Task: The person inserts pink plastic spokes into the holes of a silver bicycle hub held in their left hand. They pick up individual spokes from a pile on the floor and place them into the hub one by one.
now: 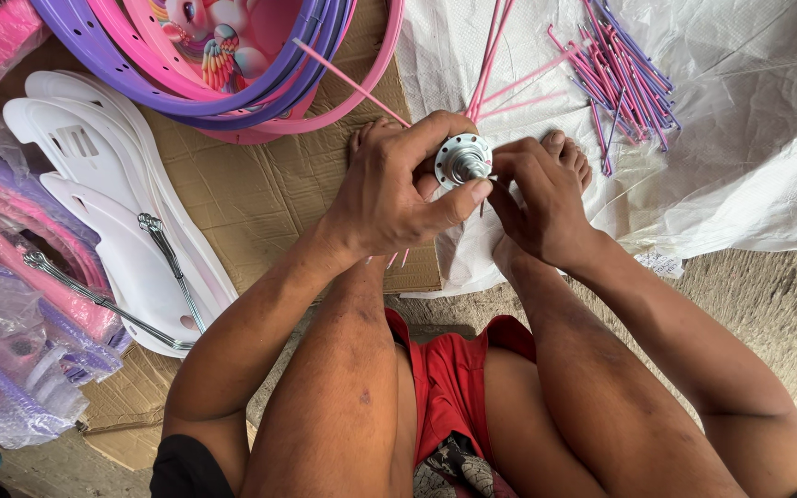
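My left hand [391,189] grips a small silver wheel hub [463,160] with a round drilled flange, held over the edge of a cardboard sheet. My right hand [539,195] pinches at the hub's right side, fingertips against the flange; whatever it holds there is too small to see. Several pink spokes [491,51] run up from behind the hub, and one long pink spoke [348,81] slants up to the left. My feet show just behind both hands.
Pink and purple wheel rims [232,83] lie at the top left. White plastic guards [113,184] and metal stays [170,263] lie at the left on cardboard [260,194]. A bundle of pink and purple spokes [624,69] rests on a white sheet [749,138].
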Action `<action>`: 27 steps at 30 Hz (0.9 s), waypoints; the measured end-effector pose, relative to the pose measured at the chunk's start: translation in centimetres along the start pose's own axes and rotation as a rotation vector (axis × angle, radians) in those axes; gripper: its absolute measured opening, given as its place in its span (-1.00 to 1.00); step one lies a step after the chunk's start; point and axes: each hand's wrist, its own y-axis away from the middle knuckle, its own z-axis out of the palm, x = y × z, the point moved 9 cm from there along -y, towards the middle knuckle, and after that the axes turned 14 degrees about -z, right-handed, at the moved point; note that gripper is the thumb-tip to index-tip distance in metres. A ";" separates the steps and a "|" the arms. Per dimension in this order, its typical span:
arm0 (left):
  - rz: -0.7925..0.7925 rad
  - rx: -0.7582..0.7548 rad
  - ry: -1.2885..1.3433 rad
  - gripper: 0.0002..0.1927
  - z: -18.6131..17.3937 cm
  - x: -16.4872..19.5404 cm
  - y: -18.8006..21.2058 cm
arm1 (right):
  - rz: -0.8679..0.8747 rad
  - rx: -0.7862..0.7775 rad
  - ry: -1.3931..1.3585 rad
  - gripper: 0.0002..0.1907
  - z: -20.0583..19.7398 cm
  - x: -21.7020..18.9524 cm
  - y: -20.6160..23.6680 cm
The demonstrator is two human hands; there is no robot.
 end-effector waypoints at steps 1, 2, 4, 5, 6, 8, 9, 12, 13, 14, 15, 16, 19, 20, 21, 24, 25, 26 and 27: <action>0.062 0.028 -0.021 -0.43 0.0 0.5 0.2 | -0.020 -0.006 0.092 -0.71 0.2 0.0 0.0; -0.012 0.011 -0.005 -0.43 0.2 -0.2 0.1 | -0.014 0.007 -0.009 -0.72 0.6 0.1 0.0; -0.160 -0.030 0.024 -0.42 0.5 -1.6 0.0 | -0.001 0.035 -0.214 -0.75 1.2 0.1 0.0; -0.162 -0.030 0.076 -0.41 0.3 -1.6 0.1 | 0.052 -0.002 -0.249 -0.77 1.6 0.3 0.3; -0.161 -0.029 0.130 -0.40 -0.1 -1.6 0.2 | 0.103 -0.041 -0.282 -0.79 1.8 0.3 0.7; -0.139 -0.001 0.147 -0.40 -0.3 -1.2 0.3 | 0.201 -0.098 -0.381 -0.84 2.1 0.7 1.1; -0.123 0.021 0.108 -0.41 -0.2 -0.8 0.4 | 0.253 -0.116 -0.451 -0.86 2.2 0.8 1.3; -0.132 0.014 0.173 -0.44 -0.5 -0.1 0.9 | 0.159 -0.082 -0.325 -0.82 0.5 0.1 0.4; -0.145 -0.005 0.232 -0.45 -0.5 0.0 1.0 | 0.093 -0.059 -0.222 -0.79 -0.3 -0.4 0.0; -0.137 -0.009 0.210 -0.46 -0.5 0.3 0.9 | 0.098 -0.031 -0.242 -0.78 -0.7 -0.5 -0.2; -0.127 -0.007 0.186 -0.48 -0.5 0.5 0.8 | 0.095 -0.003 -0.262 -0.77 -1.0 -0.4 -0.6; -0.119 0.000 0.157 -0.49 -0.6 0.6 0.7 | 0.086 0.025 -0.286 -0.75 -1.2 -0.4 -1.0; -0.202 -0.025 0.275 -0.45 -0.4 -0.1 0.4 | 0.088 0.015 -0.216 -0.74 -2.0 -0.8 -1.3; -0.201 -0.033 0.254 -0.46 -0.4 -0.1 0.3 | 0.085 0.033 -0.162 -0.74 -2.5 -1.0 -1.3; -0.198 -0.038 0.237 -0.46 -0.3 -0.2 0.4 | 0.081 0.046 -0.106 -0.75 -3.1 -1.2 -1.3; -0.180 -0.048 0.207 -0.49 0.3 -0.4 0.5 | 0.034 0.081 -0.077 -0.75 -4.2 -1.6 -1.6; -0.175 -0.053 0.196 -0.49 0.5 -0.6 0.6 | 0.014 0.097 -0.095 -0.75 -4.4 -1.7 -1.8; -0.170 -0.035 0.185 -0.49 0.5 -0.7 0.6 | 0.039 0.084 -0.122 -0.71 -4.3 -1.5 -1.9; -0.164 -0.018 0.175 -0.48 0.7 -0.8 0.7 | 0.064 0.071 -0.148 -0.67 -4.3 -1.3 -1.9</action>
